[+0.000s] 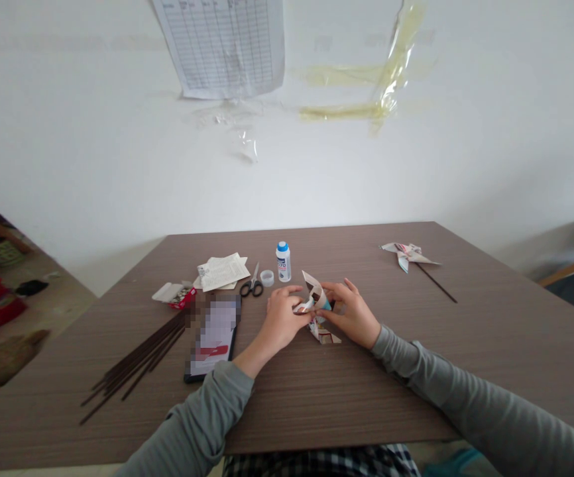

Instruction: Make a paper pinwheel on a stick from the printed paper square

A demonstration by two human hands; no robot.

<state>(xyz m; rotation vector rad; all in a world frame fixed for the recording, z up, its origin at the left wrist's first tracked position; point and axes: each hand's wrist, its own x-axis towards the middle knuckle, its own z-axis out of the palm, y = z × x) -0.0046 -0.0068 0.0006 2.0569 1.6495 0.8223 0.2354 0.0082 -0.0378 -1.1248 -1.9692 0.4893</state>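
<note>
Half-curled, our left hand (282, 320) and right hand (350, 313) pinch the folded paper (319, 295); we should grip lightly, avoiding creases.

A softly lit white wall (118, 152) rises beyond the left hand (282, 321) and right hand (354, 318), with a printed sheet (232, 53) and yellowed tape (341, 112) stuck higher up. Beneath both spreads a brown wood-grain surface (416, 397). Well outward of the left hand lies a pale floor (53, 298).
</note>
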